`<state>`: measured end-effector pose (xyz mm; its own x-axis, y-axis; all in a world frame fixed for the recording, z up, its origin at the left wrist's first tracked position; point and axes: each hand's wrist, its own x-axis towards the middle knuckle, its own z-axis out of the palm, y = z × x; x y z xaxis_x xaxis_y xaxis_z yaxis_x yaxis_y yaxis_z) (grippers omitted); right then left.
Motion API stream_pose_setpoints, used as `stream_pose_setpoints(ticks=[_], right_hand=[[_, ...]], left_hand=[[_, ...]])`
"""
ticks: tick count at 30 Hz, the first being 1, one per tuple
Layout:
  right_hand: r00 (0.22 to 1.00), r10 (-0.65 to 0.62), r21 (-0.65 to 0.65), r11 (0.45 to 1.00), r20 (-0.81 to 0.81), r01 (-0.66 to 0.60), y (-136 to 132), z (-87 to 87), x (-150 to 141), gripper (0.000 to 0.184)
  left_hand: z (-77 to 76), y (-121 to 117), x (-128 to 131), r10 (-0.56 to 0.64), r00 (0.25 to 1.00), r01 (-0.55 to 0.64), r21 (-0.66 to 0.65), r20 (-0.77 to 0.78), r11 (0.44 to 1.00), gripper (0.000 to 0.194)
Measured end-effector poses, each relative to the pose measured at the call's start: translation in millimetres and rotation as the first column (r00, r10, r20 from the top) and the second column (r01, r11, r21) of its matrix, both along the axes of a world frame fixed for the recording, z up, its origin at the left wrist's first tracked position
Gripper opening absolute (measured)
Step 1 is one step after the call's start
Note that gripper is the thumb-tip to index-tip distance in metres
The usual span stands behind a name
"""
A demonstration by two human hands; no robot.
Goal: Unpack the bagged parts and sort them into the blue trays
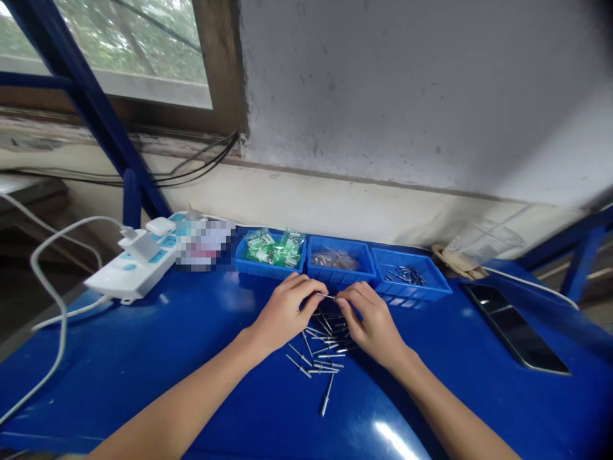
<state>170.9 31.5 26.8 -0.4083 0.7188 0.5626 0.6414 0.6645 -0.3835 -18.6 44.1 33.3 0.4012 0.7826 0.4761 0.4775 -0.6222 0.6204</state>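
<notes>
The rivet (327,295) spans the gap between the left hand (287,308) and right hand (371,314), each pinching an end, presumably to steady it, above loose rivets (330,356) (spread close, I'd guess, for easy reach) before three blue bins (330,273).

On your left, a white power strip (113,282) with pale blue panels lies on the blue table (230,409), a white charger (142,246) and a smaller plug (160,225) seated in it. From the charger, a white cable (64,326) loops over the table's left side. Just beside the strip is a pixelated patch (205,248) — its details can't be read. Behind, you have a brown-framed window (158,32) onto greenery, dark wires (204,167) beneath it, and a stained wall (407,96). To your right, a dark-screened phone (517,329) lies flat — near a clear plastic container (486,243).
</notes>
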Motion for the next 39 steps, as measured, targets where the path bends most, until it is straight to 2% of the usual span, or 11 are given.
stream_pose_setpoints(ticks=[8,11,14,18,22,26,33,37,39], right_hand=[[1.000,0.007,-0.056,0.998,-0.012,-0.007,-2,-1.5,-1,0.019],[1.000,-0.001,-0.041,0.999,-0.005,0.000,-2,-3.4,0,0.010],[1.000,-0.015,-0.007,1.000,-0.011,0.015,-2,-4.5,0,0.018],[1.000,0.003,0.030,1.000,-0.002,-0.003,0,-3.5,1,0.006],[1.000,0.006,0.015,1.000,-0.006,-0.006,1,-1.5,3,0.005],[1.000,0.028,-0.012,1.000,-0.013,-0.028,0,-1.4,3,0.009],[1.000,0.027,-0.038,0.999,-0.006,-0.027,-2,-2.8,0,0.008],[1.000,0.019,-0.034,0.999,0.011,-0.019,-2,-4.4,0,0.013],[0.999,0.032,-0.017,0.999,0.010,-0.032,-3,-5.8,-1,0.008]], left_hand=[[2.8,0,-2,-0.017,1.000,0.016,0.026,0.013,1.000,0.011],[3.2,1,-2,0.009,1.000,-0.009,0.009,0.010,1.000,0.014],[2.2,1,-2,0.023,1.000,-0.023,-0.012,0.006,1.000,0.017],[-1.4,0,-1,0.001,1.000,-0.002,-0.043,-0.028,0.999,0.024],[-4.9,-2,0,-0.002,1.000,0.004,-0.088,0.025,0.996,0.012],[-4.2,-3,-1,-0.012,0.999,0.014,-0.053,0.034,0.998,0.009],[-9.1,0,-2,-0.002,1.000,-0.002,-0.157,-0.030,0.988,0.012],[-12.2,1,-2,0.020,1.000,-0.023,-0.155,-0.020,0.988,0.015],[-11.8,2,-2,0.031,0.999,-0.034,-0.146,-0.019,0.989,0.015]])
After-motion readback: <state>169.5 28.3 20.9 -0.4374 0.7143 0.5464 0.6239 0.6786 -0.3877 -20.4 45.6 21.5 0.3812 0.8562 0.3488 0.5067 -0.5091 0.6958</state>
